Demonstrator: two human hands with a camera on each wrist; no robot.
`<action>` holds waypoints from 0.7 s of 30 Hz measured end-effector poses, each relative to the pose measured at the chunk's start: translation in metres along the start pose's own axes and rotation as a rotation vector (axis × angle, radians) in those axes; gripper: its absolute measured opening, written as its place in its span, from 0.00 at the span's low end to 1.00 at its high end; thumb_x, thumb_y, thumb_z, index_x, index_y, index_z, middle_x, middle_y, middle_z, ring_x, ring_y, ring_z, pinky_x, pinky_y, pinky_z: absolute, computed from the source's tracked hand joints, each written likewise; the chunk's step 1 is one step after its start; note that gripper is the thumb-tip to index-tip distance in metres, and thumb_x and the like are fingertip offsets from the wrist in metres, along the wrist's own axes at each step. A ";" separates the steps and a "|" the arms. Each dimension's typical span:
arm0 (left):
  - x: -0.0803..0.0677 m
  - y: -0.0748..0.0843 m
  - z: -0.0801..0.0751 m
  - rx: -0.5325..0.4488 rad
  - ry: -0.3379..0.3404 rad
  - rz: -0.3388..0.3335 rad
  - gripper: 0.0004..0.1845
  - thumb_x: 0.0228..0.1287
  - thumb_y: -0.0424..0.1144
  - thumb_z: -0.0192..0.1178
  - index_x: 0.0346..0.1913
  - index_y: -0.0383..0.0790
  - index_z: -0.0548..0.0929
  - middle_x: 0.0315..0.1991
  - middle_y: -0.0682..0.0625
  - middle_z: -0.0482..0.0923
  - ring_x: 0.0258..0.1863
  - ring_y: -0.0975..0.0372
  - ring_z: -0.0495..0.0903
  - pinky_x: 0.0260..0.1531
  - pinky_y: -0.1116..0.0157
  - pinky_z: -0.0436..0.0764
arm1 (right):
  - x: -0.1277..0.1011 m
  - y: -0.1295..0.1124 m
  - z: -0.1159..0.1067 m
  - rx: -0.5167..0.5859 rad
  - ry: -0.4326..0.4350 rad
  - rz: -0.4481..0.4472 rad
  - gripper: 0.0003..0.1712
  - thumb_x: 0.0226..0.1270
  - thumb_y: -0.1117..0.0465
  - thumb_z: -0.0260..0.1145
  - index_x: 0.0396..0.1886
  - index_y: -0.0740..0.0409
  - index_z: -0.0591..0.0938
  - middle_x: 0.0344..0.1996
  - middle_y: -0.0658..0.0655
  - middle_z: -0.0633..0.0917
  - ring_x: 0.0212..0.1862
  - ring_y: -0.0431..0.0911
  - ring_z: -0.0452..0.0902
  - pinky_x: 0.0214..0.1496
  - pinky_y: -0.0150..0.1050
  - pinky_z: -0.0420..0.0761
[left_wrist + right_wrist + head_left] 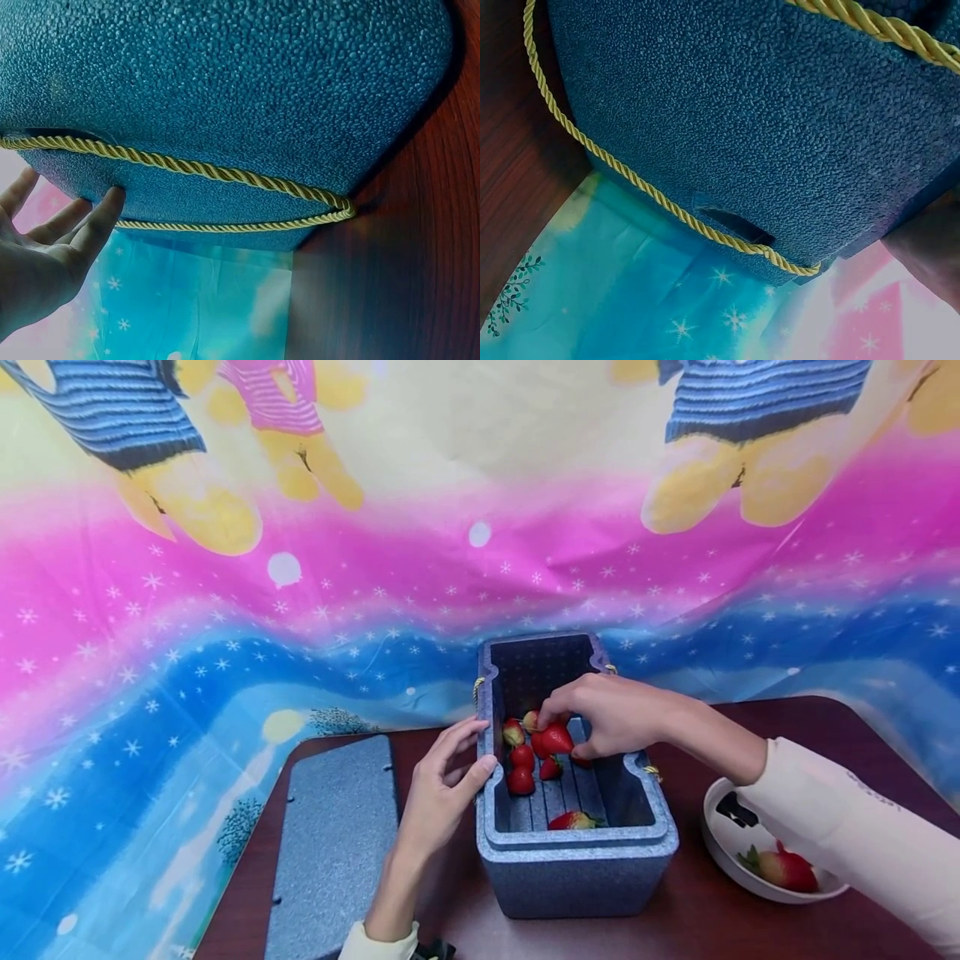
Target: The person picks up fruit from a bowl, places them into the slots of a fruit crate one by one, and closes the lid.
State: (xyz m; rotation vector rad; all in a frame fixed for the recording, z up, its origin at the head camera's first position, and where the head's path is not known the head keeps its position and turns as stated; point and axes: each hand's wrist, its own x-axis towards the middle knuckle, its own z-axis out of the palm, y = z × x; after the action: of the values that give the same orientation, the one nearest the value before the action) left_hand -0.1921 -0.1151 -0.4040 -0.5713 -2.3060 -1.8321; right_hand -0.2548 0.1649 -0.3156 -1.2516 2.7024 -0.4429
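A blue foam box [577,860] stands open on the dark wooden table [705,918]. Several strawberries [521,768] lie inside it. My right hand [561,727] reaches in over the right rim and pinches a red strawberry [557,740] above the others. My left hand [474,750] rests against the box's left wall with straight fingers, thumb on the rim. In the left wrist view those fingers [97,221] touch the box wall [225,75] beside its yellow rope [225,174]. The right wrist view shows only the box's outer wall [765,127] and rope handle [630,180].
The box's blue foam lid [333,852] lies flat at the table's left. At the right, under my right sleeve, a white bowl [723,843] holds one strawberry [787,868]. A colourful cloth [225,635] hangs behind the table.
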 end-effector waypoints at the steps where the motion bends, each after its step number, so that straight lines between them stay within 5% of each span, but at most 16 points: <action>1: 0.000 0.000 0.000 0.000 0.001 0.000 0.23 0.76 0.42 0.67 0.71 0.53 0.81 0.78 0.49 0.72 0.73 0.50 0.78 0.63 0.47 0.86 | 0.000 0.000 0.000 0.000 0.002 -0.003 0.23 0.61 0.61 0.82 0.57 0.46 0.89 0.52 0.43 0.90 0.54 0.39 0.87 0.58 0.47 0.89; 21: 0.000 0.000 0.000 0.005 0.004 0.004 0.23 0.76 0.43 0.67 0.71 0.54 0.82 0.77 0.49 0.73 0.73 0.49 0.78 0.62 0.46 0.86 | -0.008 0.005 0.003 0.097 0.116 -0.076 0.27 0.66 0.60 0.80 0.64 0.42 0.86 0.58 0.42 0.88 0.57 0.38 0.87 0.61 0.52 0.88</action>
State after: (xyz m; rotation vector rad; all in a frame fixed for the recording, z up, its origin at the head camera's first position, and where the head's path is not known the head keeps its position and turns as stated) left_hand -0.1924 -0.1153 -0.4042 -0.5707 -2.3048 -1.8238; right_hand -0.2523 0.1737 -0.3196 -1.3445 2.6965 -0.6683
